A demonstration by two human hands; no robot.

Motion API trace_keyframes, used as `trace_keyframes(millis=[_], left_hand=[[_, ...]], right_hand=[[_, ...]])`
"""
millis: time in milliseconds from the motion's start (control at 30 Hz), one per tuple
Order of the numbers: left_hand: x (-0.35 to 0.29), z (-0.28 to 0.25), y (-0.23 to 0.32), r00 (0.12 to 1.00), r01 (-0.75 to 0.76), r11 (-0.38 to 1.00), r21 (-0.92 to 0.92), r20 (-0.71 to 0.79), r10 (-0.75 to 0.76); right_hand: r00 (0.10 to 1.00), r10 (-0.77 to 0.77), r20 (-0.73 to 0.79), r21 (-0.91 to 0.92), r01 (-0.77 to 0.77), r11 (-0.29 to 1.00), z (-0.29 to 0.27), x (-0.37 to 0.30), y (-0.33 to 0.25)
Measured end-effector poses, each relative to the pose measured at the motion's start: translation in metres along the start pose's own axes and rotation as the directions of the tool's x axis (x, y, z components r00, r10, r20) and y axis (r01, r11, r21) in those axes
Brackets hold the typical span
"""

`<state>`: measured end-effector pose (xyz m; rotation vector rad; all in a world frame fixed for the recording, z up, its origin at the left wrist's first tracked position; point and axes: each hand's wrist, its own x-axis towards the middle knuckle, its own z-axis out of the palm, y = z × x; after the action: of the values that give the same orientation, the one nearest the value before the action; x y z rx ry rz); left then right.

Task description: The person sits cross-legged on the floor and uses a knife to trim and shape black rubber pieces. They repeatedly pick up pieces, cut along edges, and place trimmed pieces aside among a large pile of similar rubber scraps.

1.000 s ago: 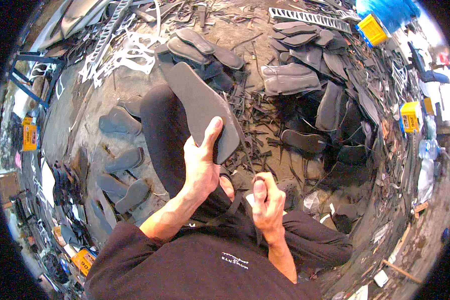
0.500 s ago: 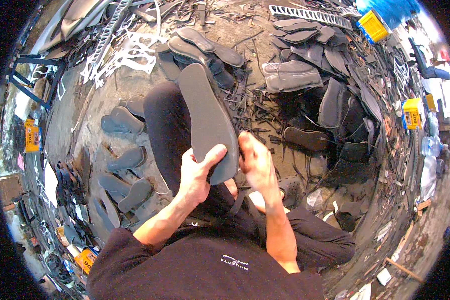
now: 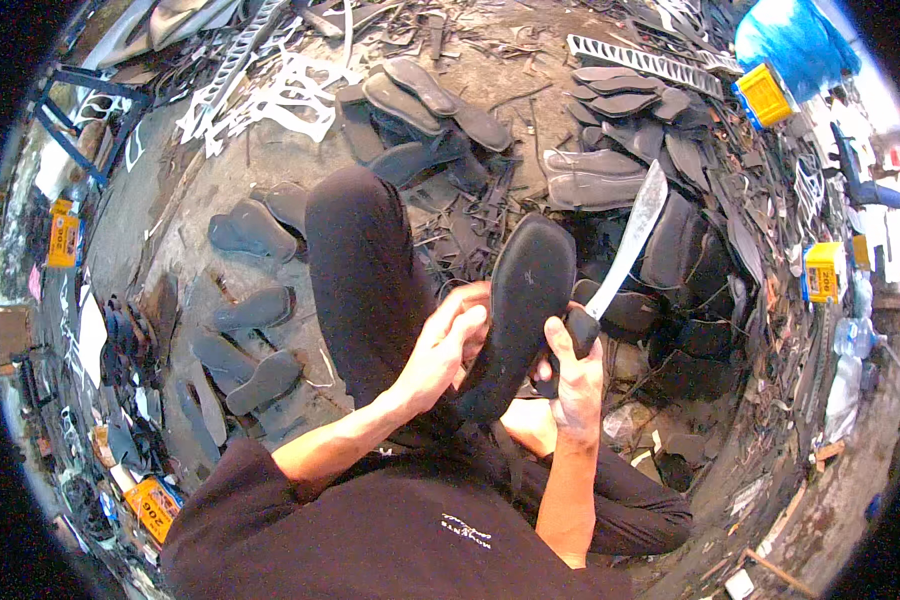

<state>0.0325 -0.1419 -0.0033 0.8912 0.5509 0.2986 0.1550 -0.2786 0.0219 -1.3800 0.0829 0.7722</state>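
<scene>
Knife (image 3: 632, 238) stands in the right hand (image 3: 576, 375), whose fingers wrap the black handle, the long pale blade angled far and right, clear of the sole. The left hand (image 3: 438, 350) is half curled against the left edge of a dark sole (image 3: 530, 290); whether it grips or only steadies is hard to tell. That sole stands tilted between the two hands, near end toward the lap. Half a second ago the right hand showed no blade and the sole lay farther left, its smooth grey face up; now its darker, rimmed face shows, so sole and cutting tool appear to be at hand together. Counting outward: one knife, one sole between the hands, one raised trouser leg (image 3: 360, 270) to the left. Beyond that leg lie at least five loose soles (image 3: 264, 383); the far pile (image 3: 410, 95) overlaps too much to count. Four yellow boxes (image 3: 823, 272) show clearly, two left and two right, with one blue bag (image 3: 798, 50) at far right and one ladder-like white strip (image 3: 642, 64) beyond the right-hand heap (image 3: 670, 235).
</scene>
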Motion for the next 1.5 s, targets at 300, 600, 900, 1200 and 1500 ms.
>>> trace_keyframes(millis=[300, 600, 900, 1200, 1500], left_hand=[[-0.018, -0.032, 0.077, 0.992, -0.069, 0.996, 0.05, -0.106, 0.074], [0.078, -0.339, 0.042, 0.638, -0.535, 0.76, -0.369, -0.766, 0.077], [0.038, -0.225, 0.032, 0.477, -0.432, 0.901, 0.036, -0.839, 0.262], [0.039, -0.004, 0.021, 0.932, -0.321, 0.6, 0.733, 0.134, 0.336], [0.034, 0.049, 0.035, 0.998, 0.069, 0.987, 0.146, -0.01, -0.068]], right_hand=[[0.931, -0.327, 0.161, -0.71, 0.339, 0.617, -0.099, 0.133, 0.038], [0.919, -0.164, 0.359, -0.929, 0.334, -0.161, -0.209, 0.19, 0.08], [0.944, -0.241, 0.227, -0.954, 0.166, -0.247, -0.22, 0.181, 0.062], [0.959, -0.19, 0.21, -0.63, 0.281, 0.723, -0.076, 0.1, -0.041], [0.973, -0.23, 0.023, -0.377, 0.222, 0.899, -0.05, -0.02, -0.042]])
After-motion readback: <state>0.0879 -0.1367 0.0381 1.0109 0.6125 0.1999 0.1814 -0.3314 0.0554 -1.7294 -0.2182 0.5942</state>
